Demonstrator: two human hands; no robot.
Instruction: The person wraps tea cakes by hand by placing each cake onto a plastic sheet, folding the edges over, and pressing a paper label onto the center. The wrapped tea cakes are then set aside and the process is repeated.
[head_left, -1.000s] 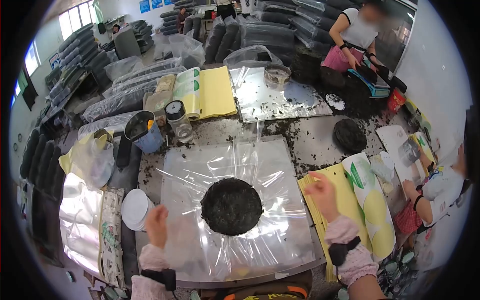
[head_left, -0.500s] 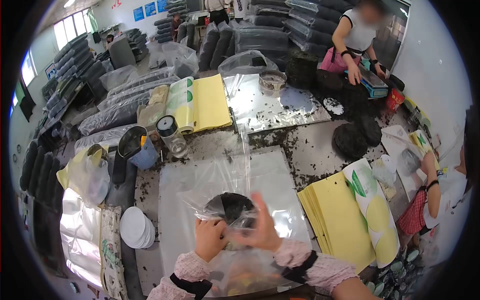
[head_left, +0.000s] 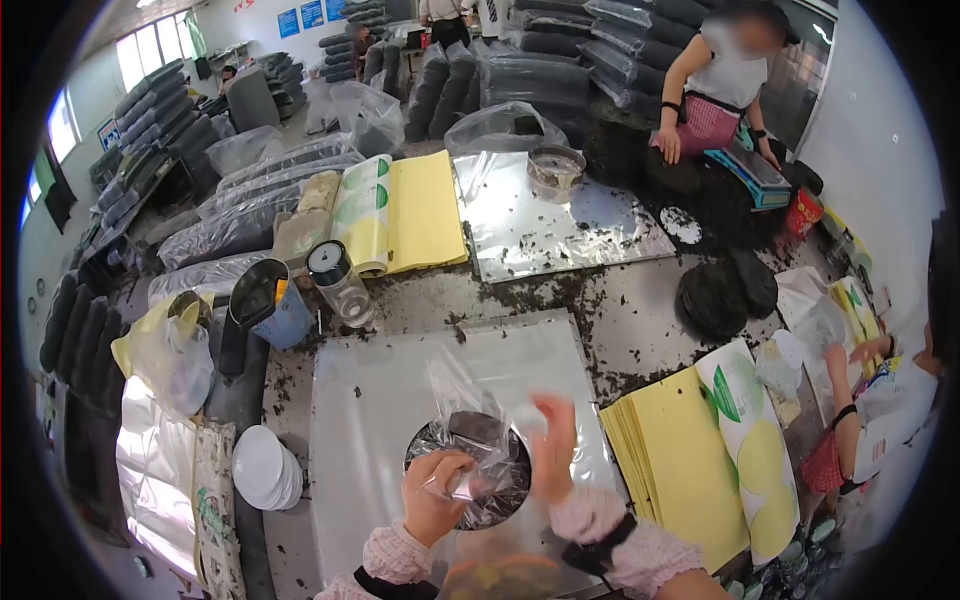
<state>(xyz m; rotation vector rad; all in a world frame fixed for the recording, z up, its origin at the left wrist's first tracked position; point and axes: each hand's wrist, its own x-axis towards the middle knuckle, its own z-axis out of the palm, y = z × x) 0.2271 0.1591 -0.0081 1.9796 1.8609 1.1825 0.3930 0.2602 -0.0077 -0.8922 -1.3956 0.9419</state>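
A round black cake of pressed dark material sits on the shiny silver board in front of me. Clear plastic film covers it, with a loose end standing up at its far side. My left hand rests over the cake's left half, its fingers curled on gathered film. Just off the cake's right edge, my right hand is raised with fingers stretched out, slightly blurred, and holds nothing visible. A darker flat patch shows on top of the cake through the film.
White discs, a blue mug and a glass jar stand left. Yellow sheets lie right, with black cakes beyond. Dark crumbs litter the table. One co-worker is by a scale, another at right.
Both hands have shifted: the left now lies over the cake with film gathered in it, and the right has come away from the film. The film's loose end is narrower and more bunched.
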